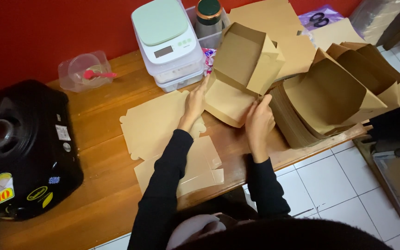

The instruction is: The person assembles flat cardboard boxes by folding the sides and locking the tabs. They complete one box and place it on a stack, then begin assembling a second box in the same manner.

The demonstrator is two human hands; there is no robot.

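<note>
Both hands work on a half-folded brown kraft cardboard box (237, 74) at the far middle of the table. The left hand (194, 104) lies open, fingers pressed flat against the box's left wall; the right hand (259, 121) curls over the near right corner, fingers pinching the panel edge. The box looks light and thin, stiff only along its creases, easily dented, so it is probably best held by the folded edges and corners. Flat brown cardboard blanks (163, 122) lie beneath the left forearm, and a stack of folded boxes (343, 92) crowds the right end. The wooden table (98, 153) is smooth and varnished; a white kitchen scale (165, 34) sits at the far edge against a red wall (47, 28), and a black round appliance (21, 148) fills the left end.
</note>
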